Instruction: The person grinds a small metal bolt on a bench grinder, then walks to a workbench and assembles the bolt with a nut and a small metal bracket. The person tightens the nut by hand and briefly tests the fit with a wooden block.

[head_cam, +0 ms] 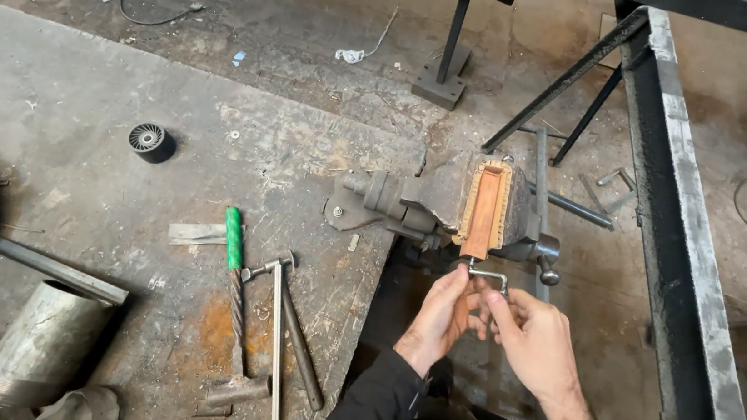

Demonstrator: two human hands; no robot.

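A bench vise [411, 203] is bolted at the corner of a worn metal workbench [82, 109]. An orange-brown, rust-edged metal channel piece [486, 210] is clamped in its jaws. Just below the vise, both my hands hold a small bent metal rod [488, 277]. My left hand [439, 317] grips the rod's left end. My right hand [533, 337] pinches its right bend with the fingertips. The rod's upper end sits close under the clamped piece; whether it touches is unclear.
On the bench lie a green-handled twisted-shaft hammer [235, 297], another hammer [294, 326], a thin rod [275, 356], a flat steel strip [196, 233], a black wheel [148, 139] and a metal cylinder [36, 344]. A steel frame beam [685, 240] runs along the right. A stand [448, 53] rises behind.
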